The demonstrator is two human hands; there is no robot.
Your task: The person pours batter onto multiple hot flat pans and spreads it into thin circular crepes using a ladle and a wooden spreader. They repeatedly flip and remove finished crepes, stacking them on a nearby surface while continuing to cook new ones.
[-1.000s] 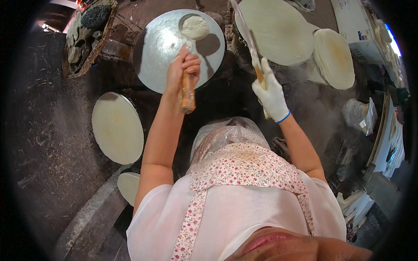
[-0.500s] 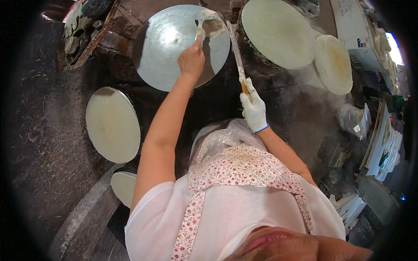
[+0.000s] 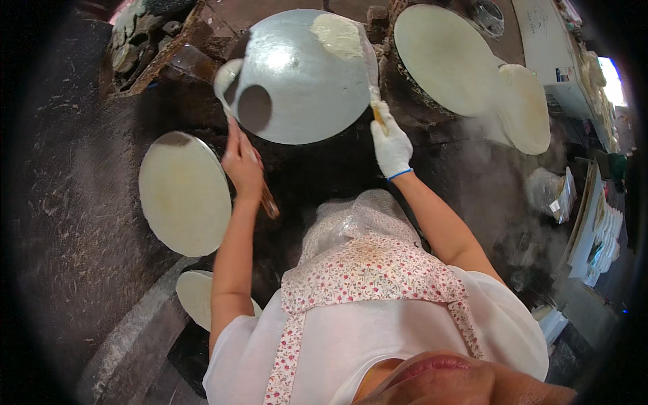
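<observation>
My bare left hand (image 3: pixel 241 162) is closed around the handle of a ladle (image 3: pixel 231 71). Its pale, batter-coated bowl is by the left rim of a round metal griddle (image 3: pixel 304 101). A thick patch of cream-coloured batter (image 3: pixel 336 36) lies on the griddle's far right part, and a dark round shadow falls on its near left. In a white glove, my right hand (image 3: pixel 391 145) grips the yellow handle of a long spatula (image 3: pixel 374 93). The narrow, whitish blade runs along the right rim of the griddle; I cannot tell whether it touches.
Round pale sheets lie at the right (image 3: pixel 442 61), farther right (image 3: pixel 526 108), and at the left (image 3: pixel 183 196). Another round sheet (image 3: pixel 196 297) is partly behind my left arm. Steam drifts at the right. A plastic bag (image 3: pixel 548 192) sits there, and firewood (image 3: pixel 138 47) at the far left.
My left hand has drawn the ladle from the griddle's far right to its left rim, leaving a larger batter patch. The spatula now sits closer along the right rim.
</observation>
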